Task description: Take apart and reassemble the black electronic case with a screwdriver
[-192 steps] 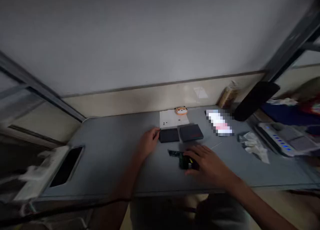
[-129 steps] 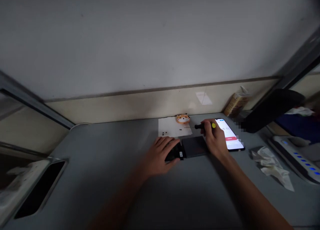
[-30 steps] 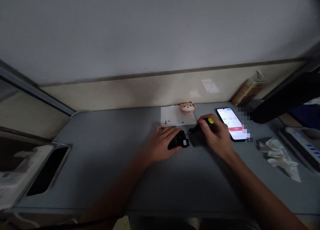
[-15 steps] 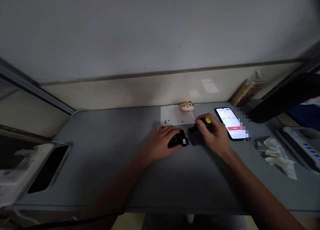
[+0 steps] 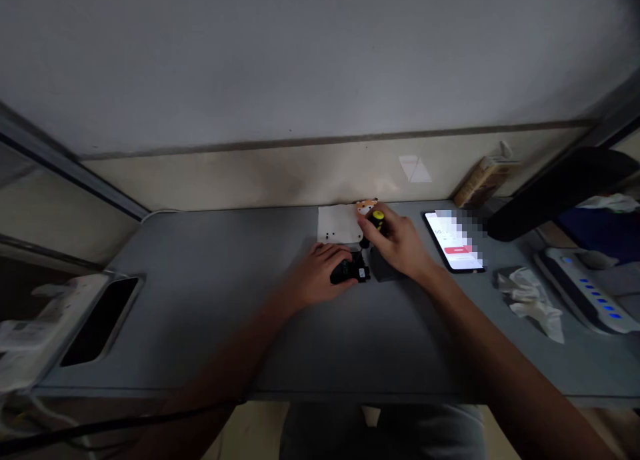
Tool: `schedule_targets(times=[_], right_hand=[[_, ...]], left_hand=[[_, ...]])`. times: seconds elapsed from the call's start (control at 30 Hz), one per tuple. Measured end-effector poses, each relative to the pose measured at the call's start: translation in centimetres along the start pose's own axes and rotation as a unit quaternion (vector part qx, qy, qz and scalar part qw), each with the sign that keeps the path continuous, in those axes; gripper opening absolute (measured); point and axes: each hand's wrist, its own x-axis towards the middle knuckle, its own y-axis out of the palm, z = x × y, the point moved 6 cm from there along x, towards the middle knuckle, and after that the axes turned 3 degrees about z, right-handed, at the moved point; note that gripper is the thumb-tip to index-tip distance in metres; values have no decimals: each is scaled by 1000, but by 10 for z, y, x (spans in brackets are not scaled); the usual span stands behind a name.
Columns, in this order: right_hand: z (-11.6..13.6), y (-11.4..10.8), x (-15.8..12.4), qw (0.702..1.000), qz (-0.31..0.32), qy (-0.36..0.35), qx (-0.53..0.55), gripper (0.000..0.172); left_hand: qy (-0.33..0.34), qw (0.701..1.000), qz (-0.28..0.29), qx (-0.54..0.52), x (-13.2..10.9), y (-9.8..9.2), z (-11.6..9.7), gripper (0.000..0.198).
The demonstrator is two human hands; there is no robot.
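On the desk (image 5: 215,300), the left hand (image 5: 320,278) is gripping the device (image 5: 351,272), fingers closed on it, while the right hand (image 5: 401,248), fingers clamped on the screwdriver (image 5: 379,218), is swinging left above it.

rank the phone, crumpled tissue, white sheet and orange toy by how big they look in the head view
1. phone and crumpled tissue, about alike
2. white sheet, partly behind the right hand
3. orange toy, smallest

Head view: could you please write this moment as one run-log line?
left hand: pressing on black device | right hand: gripping yellow-capped screwdriver, tip towards device | grey table: lit phone right of hands
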Motion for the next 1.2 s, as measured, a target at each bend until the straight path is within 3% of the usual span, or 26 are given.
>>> schedule_targets(times=[0.17,0.33,0.43,0.5,0.63,0.73,0.93,1.1,1.2], right_hand=[[1,7,3,1000,11,-9,2,30],[-3,4,-3,998,-66,16,12,35],[-7,3,-4,991,-108,6,78,27],[-13,9,-4,980,-97,11,174,24],[-28,24,-4,948,-61,84,301,43],[-28,23,-2,932,-75,113,336,54],[-20,19,1,922,-51,122,364,40],[-31,26,-4,901,-44,137,409,51],[-30,28,-2,907,-44,105,405,43]], left_hand=[[8,1000,4,-2,0,2,1,24],[17,1000,7,6,-1,3,2,24],[38,999,2,11,-1,2,1,24],[47,999,-2,15,-2,1,0,23],[41,999,1,16,-1,1,1,23],[39,999,7,10,-2,1,1,24],[40,999,-2,-1,-4,-1,4,24],[40,999,6,1,-3,-2,3,22],[47,999,5,2,-3,-4,2,21]])
